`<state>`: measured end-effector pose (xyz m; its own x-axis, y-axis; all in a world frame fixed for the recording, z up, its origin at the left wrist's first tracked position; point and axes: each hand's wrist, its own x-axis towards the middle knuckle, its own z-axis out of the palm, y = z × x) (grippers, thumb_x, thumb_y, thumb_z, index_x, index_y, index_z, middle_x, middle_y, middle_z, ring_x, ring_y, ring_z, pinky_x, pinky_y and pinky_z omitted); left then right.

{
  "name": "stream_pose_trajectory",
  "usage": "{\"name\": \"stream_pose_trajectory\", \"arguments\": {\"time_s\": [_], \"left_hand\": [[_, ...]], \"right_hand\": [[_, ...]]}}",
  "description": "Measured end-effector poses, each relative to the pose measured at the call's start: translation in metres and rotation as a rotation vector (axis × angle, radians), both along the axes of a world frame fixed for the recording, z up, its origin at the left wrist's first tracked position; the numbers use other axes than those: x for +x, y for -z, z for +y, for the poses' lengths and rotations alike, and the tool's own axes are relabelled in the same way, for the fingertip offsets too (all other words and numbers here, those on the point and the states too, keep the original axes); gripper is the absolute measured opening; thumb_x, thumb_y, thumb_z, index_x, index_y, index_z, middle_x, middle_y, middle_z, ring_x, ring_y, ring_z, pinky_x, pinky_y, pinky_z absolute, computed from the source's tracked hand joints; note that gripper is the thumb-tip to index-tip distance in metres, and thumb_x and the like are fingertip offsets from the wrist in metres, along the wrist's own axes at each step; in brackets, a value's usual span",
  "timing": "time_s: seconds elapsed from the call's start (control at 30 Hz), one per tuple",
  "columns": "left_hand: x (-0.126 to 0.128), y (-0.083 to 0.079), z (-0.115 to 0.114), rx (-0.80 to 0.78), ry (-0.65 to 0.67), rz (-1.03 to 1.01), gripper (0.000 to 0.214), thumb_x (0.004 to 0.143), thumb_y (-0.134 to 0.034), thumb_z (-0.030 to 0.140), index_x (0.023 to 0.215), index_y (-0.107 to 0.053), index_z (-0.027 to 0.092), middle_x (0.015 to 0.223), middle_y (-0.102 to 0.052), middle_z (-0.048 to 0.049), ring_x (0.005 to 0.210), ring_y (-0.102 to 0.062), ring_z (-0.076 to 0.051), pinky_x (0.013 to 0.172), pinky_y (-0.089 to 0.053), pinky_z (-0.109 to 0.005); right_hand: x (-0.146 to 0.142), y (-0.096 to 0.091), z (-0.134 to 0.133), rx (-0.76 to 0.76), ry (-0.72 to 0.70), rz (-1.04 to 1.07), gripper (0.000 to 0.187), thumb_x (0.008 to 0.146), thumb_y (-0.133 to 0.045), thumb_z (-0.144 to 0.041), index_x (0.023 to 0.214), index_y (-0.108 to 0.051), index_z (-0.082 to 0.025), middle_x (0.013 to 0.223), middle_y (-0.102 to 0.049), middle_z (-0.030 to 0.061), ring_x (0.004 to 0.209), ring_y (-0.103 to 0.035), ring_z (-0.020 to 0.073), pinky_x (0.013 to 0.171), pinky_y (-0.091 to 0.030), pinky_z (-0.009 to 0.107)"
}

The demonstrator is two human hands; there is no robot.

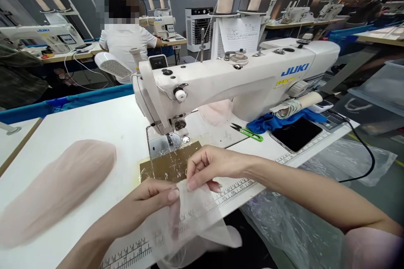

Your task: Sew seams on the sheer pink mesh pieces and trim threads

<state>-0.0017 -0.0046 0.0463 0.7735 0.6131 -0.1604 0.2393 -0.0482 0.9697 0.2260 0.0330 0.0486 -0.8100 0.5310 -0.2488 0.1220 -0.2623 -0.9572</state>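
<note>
A piece of sheer pale fabric (202,208) hangs between my hands over the table's front edge. My left hand (154,197) pinches its upper edge with thumb and forefinger. Close beside it, my right hand (210,168) grips the same edge, its fingers curled. Both hands are just in front of the sewing machine's needle area (172,138), apart from the needle. Beneath and behind them lies a brown plate (170,162) with clear tape on it. The lower end of the fabric droops off the table and is slightly blurred.
A white JUKI sewing machine (214,80) spans the table. To the left lies a pile of sheer pink fabric (63,185). Green thread snips (248,131), a blue cloth (271,122) and a phone (296,133) lie at the right. A person in a white shirt (126,46) sits beyond.
</note>
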Motion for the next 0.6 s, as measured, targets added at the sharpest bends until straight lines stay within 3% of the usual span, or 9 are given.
{"name": "stream_pose_trajectory", "arguments": {"time_s": [0.07,0.13,0.2,0.3,0.37,0.47,0.6], "left_hand": [[0.000,0.002,0.004,0.050,-0.068,0.060,0.044,0.099,-0.039,0.036,0.067,-0.064,0.021,0.068,-0.069,-0.0021,0.068,-0.064,-0.017,0.074,-0.055,-0.032],[0.001,0.007,0.007,0.122,-0.247,0.092,0.040,0.097,-0.044,0.040,0.067,-0.061,0.020,0.066,-0.065,-0.0006,0.062,-0.060,-0.014,0.062,-0.054,-0.027],[0.004,0.012,0.010,0.082,-0.360,0.055,0.038,0.096,-0.045,0.043,0.070,-0.059,0.020,0.066,-0.062,-0.0005,0.059,-0.059,-0.013,0.057,-0.052,-0.025],[0.008,0.016,0.011,-0.038,-0.402,-0.009,0.027,0.088,-0.059,0.042,0.075,-0.058,0.018,0.066,-0.060,0.0005,0.059,-0.058,-0.012,0.057,-0.050,-0.025],[0.010,0.017,0.011,-0.052,-0.448,0.007,0.026,0.080,-0.069,0.040,0.074,-0.057,0.018,0.062,-0.054,0.0037,0.053,-0.052,-0.010,0.050,-0.045,-0.022],[0.009,0.020,0.011,0.011,-0.506,0.090,0.025,0.079,-0.070,0.038,0.072,-0.055,0.019,0.052,-0.042,0.0089,0.042,-0.037,-0.006,0.040,-0.030,-0.018],[0.006,0.027,0.013,0.251,-0.566,0.239,0.018,0.081,-0.067,0.034,0.074,-0.059,0.020,0.048,-0.030,0.0106,0.042,-0.030,-0.007,0.041,-0.025,-0.019]], "right_hand": [[0.001,0.006,0.004,0.001,-0.018,-0.020,0.014,0.075,-0.076,-0.026,0.078,-0.068,-0.015,0.056,-0.056,-0.0064,0.047,-0.047,0.0032,0.043,-0.032,0.015],[-0.001,0.013,0.008,0.012,-0.007,-0.048,0.014,0.074,-0.077,-0.025,0.079,-0.069,-0.014,0.054,-0.054,-0.0071,0.047,-0.043,0.0027,0.041,-0.027,0.015],[-0.005,0.020,0.011,-0.003,0.001,-0.058,0.016,0.075,-0.077,-0.026,0.081,-0.070,-0.014,0.050,-0.051,-0.0082,0.044,-0.041,0.0025,0.040,-0.024,0.016],[-0.011,0.025,0.017,-0.026,0.031,-0.040,0.016,0.076,-0.076,-0.027,0.083,-0.068,-0.014,0.046,-0.050,-0.0091,0.038,-0.040,0.0025,0.037,-0.025,0.015],[-0.014,0.025,0.021,-0.017,0.043,-0.044,0.019,0.076,-0.076,-0.029,0.083,-0.067,-0.014,0.048,-0.054,-0.0079,0.038,-0.046,0.0035,0.035,-0.029,0.015],[-0.018,0.022,0.026,0.016,0.065,-0.080,0.026,0.076,-0.075,-0.036,0.083,-0.066,-0.013,0.059,-0.063,-0.0030,0.042,-0.056,0.0067,0.040,-0.043,0.017],[-0.021,0.021,0.026,0.217,0.159,-0.145,0.027,0.080,-0.072,-0.040,0.080,-0.065,-0.014,0.057,-0.063,-0.0022,0.047,-0.060,0.0098,0.044,-0.050,0.020]]}}
